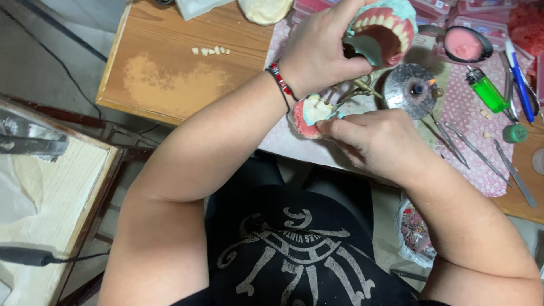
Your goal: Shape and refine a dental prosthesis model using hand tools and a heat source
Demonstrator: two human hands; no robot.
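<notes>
Landmark: round metal burner (412, 89) on the surface (170, 85).

1. Right hand (378, 141), nearer than the burner and just left of it; fingers pinched together on the lower denture model (309, 116), pink wax on a pale green cast, lying at the surface's near edge.
2. Left hand (317, 51), left of the burner, bead bracelet at the wrist; fingers clamped on the upper denture model (382, 25), pink gum with a row of pale teeth, held raised above and beyond the burner.
3. Metal hand instruments (481, 156), right of the burner, on patterned cloth.
4. Green lighter (487, 90), right of the burner.
5. Loose artificial teeth (211, 51), in a short row, far left of the burner.
6. Bowl of pink wax (466, 44), beyond the burner, to its right.
</notes>
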